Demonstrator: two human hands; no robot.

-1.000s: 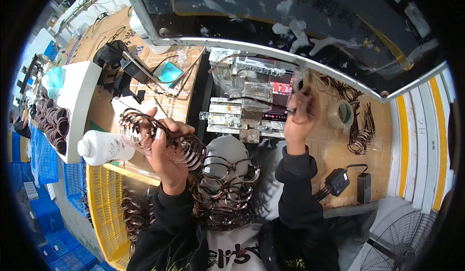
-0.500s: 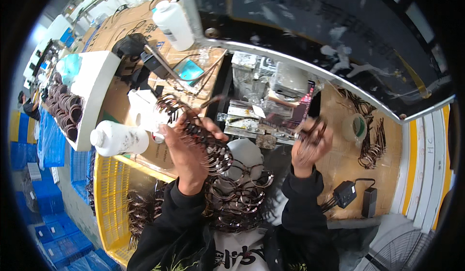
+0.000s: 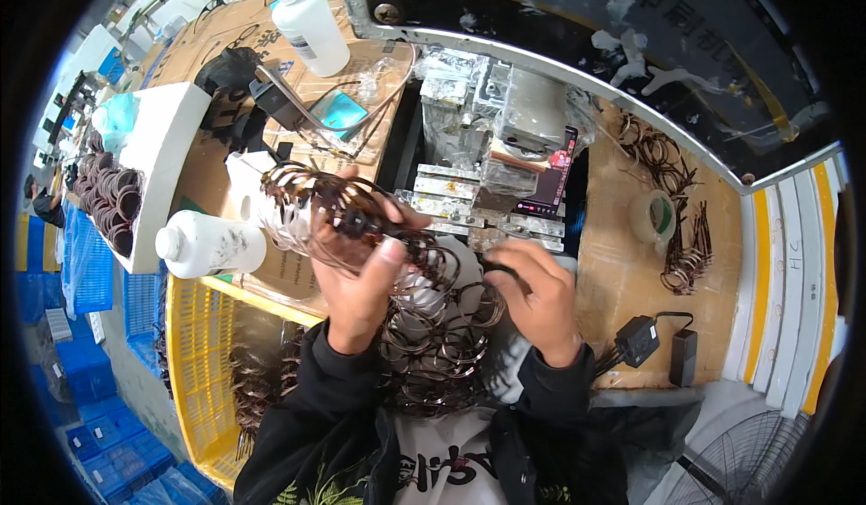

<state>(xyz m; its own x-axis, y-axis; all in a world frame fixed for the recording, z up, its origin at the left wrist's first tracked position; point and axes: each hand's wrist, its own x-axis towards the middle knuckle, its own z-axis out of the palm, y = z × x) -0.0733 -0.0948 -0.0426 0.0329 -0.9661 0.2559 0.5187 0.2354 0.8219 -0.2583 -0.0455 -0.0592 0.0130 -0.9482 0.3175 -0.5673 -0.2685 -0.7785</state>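
My left hand (image 3: 365,270) grips a long stack of brown eyeglass frames (image 3: 311,203), held up over the bench and running left from my fingers. My right hand (image 3: 538,293) is lower, just right of it, with its fingers closed on one dark frame (image 3: 492,275) at the edge of a heap of brown frames (image 3: 433,352) in front of my chest. Behind both hands stands a small metal machine wrapped in clear plastic (image 3: 505,135).
A yellow crate (image 3: 194,361) with more frames sits at lower left. Two white bottles (image 3: 207,245) (image 3: 311,27), a white tray (image 3: 167,144) of dark frames, a tape roll (image 3: 651,216), loose frames (image 3: 681,252) and a black power adapter (image 3: 640,341) lie around.
My right hand has come down from the machine to the heap in front of me. My left hand keeps the stack and has shifted toward the centre. The view has tilted downward.
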